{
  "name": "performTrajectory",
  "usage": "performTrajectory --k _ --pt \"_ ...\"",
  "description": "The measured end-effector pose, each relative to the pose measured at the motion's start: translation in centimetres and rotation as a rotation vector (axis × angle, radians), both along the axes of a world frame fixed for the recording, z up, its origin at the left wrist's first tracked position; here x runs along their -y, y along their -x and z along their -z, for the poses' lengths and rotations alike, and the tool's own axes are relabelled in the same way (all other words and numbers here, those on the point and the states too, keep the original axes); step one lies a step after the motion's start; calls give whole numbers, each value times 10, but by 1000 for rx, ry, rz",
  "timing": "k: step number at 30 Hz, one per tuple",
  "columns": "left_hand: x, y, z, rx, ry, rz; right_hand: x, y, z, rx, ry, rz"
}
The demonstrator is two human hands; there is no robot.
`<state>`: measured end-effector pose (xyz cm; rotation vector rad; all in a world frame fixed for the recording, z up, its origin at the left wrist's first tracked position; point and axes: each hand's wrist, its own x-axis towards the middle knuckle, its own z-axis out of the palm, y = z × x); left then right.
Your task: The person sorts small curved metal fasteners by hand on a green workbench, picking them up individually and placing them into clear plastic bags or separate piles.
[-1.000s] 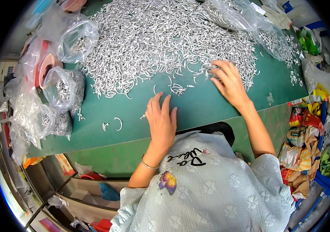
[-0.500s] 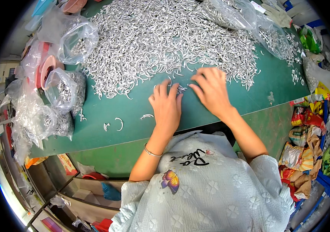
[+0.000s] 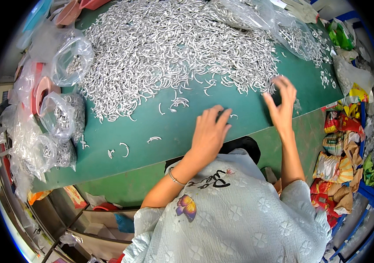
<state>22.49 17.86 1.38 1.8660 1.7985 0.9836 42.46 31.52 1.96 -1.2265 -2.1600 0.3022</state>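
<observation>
A large heap of small curved silver metal pieces (image 3: 165,48) covers the far part of the green table (image 3: 139,162). My left hand (image 3: 209,133) hovers over the near edge of the table, fingers slightly bent and apart, with nothing visible in it. A single curved piece (image 3: 234,116) lies beside its fingertips. By the right end of the heap is my right hand (image 3: 283,105), thumb and fingers spread; its fingertips are close to the outermost pieces. A small cluster of curved pieces (image 3: 180,102) lies just in front of the heap. Further loose pieces (image 3: 154,139) rest at the near left.
Clear plastic bags of metal parts (image 3: 62,116) stand along the table's left side, beside a pink basket (image 3: 44,92). Another filled bag (image 3: 294,37) lies at the far right, near scattered small rings (image 3: 326,79). Colourful packets (image 3: 342,144) fill a blue rack at right.
Both hands have moved right and apart from each other, the right one to the heap's right end. A small cluster of pieces now shows uncovered where my left hand was.
</observation>
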Motion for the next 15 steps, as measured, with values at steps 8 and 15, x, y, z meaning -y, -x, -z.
performTrajectory --k 8,15 --pt "-11 -15 10 33 -70 111 22 77 21 -157 198 40" --pt "12 -12 11 26 -61 96 36 128 11 -280 266 -228"
